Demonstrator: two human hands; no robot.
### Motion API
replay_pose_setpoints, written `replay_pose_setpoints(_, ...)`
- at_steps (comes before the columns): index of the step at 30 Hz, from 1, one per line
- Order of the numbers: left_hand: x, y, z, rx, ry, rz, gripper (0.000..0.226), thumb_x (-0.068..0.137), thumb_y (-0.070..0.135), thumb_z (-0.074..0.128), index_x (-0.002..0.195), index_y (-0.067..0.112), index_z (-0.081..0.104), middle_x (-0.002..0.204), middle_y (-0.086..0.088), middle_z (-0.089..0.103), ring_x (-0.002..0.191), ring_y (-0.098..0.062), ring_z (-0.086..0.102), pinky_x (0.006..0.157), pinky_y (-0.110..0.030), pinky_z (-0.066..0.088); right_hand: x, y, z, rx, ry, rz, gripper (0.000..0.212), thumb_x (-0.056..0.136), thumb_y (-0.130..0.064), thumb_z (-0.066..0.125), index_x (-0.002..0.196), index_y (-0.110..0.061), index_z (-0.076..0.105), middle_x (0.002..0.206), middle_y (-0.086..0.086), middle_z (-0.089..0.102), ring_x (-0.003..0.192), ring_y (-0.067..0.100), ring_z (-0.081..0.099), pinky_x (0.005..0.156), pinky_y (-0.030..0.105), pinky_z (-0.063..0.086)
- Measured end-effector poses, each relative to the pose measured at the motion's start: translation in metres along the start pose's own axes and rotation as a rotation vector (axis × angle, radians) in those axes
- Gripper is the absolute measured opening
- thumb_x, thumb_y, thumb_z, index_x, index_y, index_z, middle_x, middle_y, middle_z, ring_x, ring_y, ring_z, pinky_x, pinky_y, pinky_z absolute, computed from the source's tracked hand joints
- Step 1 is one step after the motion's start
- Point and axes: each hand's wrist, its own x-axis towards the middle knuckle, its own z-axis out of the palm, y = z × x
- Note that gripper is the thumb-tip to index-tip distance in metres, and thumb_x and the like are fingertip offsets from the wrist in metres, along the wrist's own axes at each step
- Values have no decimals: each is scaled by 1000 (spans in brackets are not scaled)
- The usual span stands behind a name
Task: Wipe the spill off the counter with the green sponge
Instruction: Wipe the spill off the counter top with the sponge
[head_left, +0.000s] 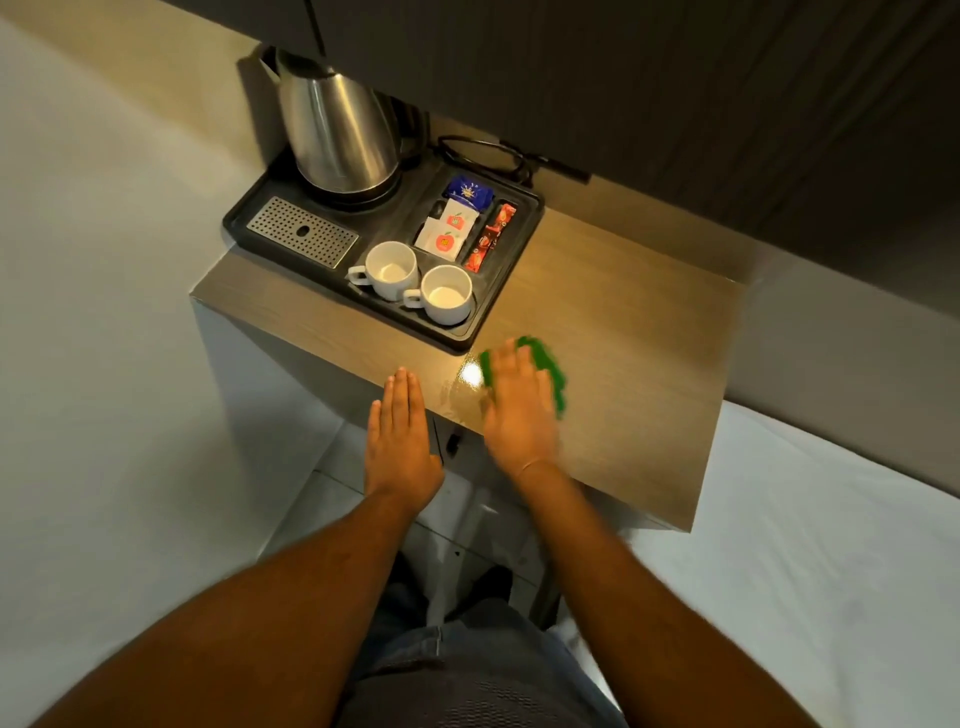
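My right hand (517, 405) lies flat on the green sponge (551, 370), pressing it onto the wooden counter (623, 338) near its front edge; both look motion-blurred. The sponge shows past my fingertips and along the hand's right side. A shiny wet spill (465, 387) glints just left of the sponge. My left hand (400, 441) is held flat with fingers together at the counter's front edge, left of the spill, holding nothing.
A black tray (498, 312) sits at the counter's back left with a steel kettle (335, 135), two white cups (418, 283), a metal drip grate (301, 239) and sachets (467, 223). A dark cabinet overhangs. A white bed (831, 571) lies at right.
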Motion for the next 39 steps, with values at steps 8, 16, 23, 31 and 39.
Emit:
replay_pose_setpoints(8, 8, 16, -9, -21, 2, 371, 116, 85, 31, 68, 171, 13, -8, 183, -9, -5, 169, -26, -7, 137, -52, 9, -59, 108, -29, -22, 17, -23, 64, 104, -33, 48, 163, -30, 26, 169, -2, 37, 156, 23, 38, 127, 45, 34)
replay_pose_setpoints(16, 21, 44, -13, 8, -106, 280, 126, 90, 45, 70, 167, 8, -21, 179, -14, -23, 166, -29, -20, 137, -51, 3, 30, 174, -83, 1, 175, 540, 60, 110, -25, 37, 168, -13, 27, 176, 11, 24, 164, 34, 18, 133, 53, 15)
replay_pose_setpoints(23, 19, 44, -12, 19, -104, 246, 129, 89, 48, 72, 167, 4, -21, 179, -18, -21, 166, -32, -18, 137, -51, 0, -37, 37, -8, -22, -98, -145, 65, 106, -33, 45, 168, -27, 25, 176, -3, 25, 164, 21, 19, 132, 51, 23)
replay_pose_setpoints(31, 25, 43, -11, 40, -167, 247, 147, 81, 61, 82, 165, 7, -27, 177, -17, -28, 165, -35, -24, 136, -54, -1, -15, 151, -65, -110, -175, -251, 65, 106, -35, 45, 167, -29, 24, 175, -1, 26, 160, 27, 29, 130, 52, 26)
replay_pose_setpoints(39, 26, 40, -15, -24, -200, 257, 148, 79, 53, 85, 165, 11, -29, 176, -12, -34, 163, -31, -29, 136, -53, -3, 121, 184, -117, -87, 16, 314, 59, 112, -21, 37, 169, -17, 24, 179, 6, 16, 166, 27, 11, 135, 48, 9)
